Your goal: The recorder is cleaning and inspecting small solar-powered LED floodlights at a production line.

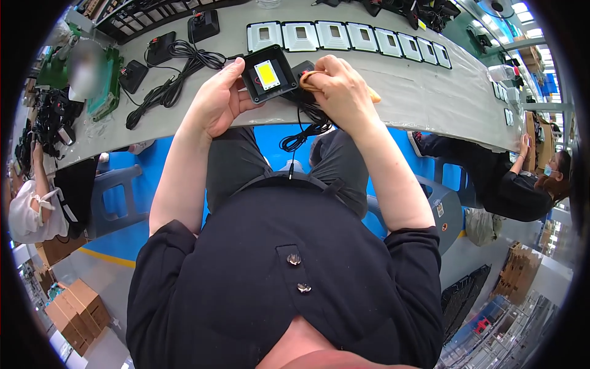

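Note:
My left hand (221,97) is closed on the left edge of a square black lamp housing (285,62), held above the table's near edge. Inside the housing lies a white-framed yellow LED panel (267,75), facing up. Against the housing's right side, my right hand (344,92) is closed with bent fingers round a tan, cloth-like thing (311,81); the palm hides most of it. Beside those fingers shows a small black part (303,67) with a bit of red. A coiled black cable (302,140) hangs below the housing, its plug end over my lap.
White, black-edged frames (299,37) stand in a row across the far table (424,104). To the left lie black lamps (161,48) with bundled cables (163,95) and a green tray (104,86). Co-workers sit at both sides, one by a grey chair (114,197).

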Action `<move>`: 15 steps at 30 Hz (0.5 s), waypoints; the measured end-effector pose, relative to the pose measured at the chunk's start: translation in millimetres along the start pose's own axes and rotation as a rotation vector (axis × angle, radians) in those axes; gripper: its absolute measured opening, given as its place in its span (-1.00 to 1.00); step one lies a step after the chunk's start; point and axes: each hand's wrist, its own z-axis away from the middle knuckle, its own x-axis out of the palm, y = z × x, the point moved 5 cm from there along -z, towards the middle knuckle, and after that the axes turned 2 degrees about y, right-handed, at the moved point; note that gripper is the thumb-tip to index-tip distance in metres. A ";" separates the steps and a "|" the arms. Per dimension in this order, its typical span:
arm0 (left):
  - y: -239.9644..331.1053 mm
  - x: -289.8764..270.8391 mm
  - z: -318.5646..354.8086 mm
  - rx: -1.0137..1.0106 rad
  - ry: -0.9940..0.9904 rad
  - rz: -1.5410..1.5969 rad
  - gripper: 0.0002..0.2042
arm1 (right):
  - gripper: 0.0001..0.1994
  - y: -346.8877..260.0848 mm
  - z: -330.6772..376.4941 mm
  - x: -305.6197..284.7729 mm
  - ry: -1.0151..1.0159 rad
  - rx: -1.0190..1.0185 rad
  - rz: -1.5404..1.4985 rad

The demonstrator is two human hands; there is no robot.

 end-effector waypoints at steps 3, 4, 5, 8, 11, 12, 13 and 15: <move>-0.8 -4.7 -1.2 0.010 -0.009 0.066 -0.63 | -0.90 7.7 1.8 -11.5 0.003 0.011 0.069; -1.4 -6.6 -1.5 0.008 -0.008 0.070 -0.63 | -0.89 12.4 4.5 -14.6 -0.008 0.046 0.077; -1.6 -6.6 -2.0 0.003 -0.026 0.077 -0.62 | -0.87 18.1 8.1 -15.5 -0.036 0.076 0.087; -2.6 -9.1 -1.4 -0.006 -0.079 0.084 -0.63 | -0.85 29.1 15.4 -12.8 -0.112 0.256 0.094; -3.4 -6.2 -2.0 -0.011 -0.146 0.095 -0.65 | -0.83 32.0 16.3 -8.6 -0.123 0.279 0.034; -2.8 -3.8 -1.4 -0.012 -0.176 0.110 -0.65 | -0.84 31.9 16.3 -6.6 -0.126 0.272 0.004; -2.8 -1.0 -0.7 -0.007 -0.164 0.076 -0.64 | -0.84 31.1 15.8 -5.9 -0.124 0.275 0.002; 0.5 12.6 4.7 0.014 -0.142 0.037 -0.63 | -0.84 29.1 11.6 -6.1 -0.099 0.318 -0.168</move>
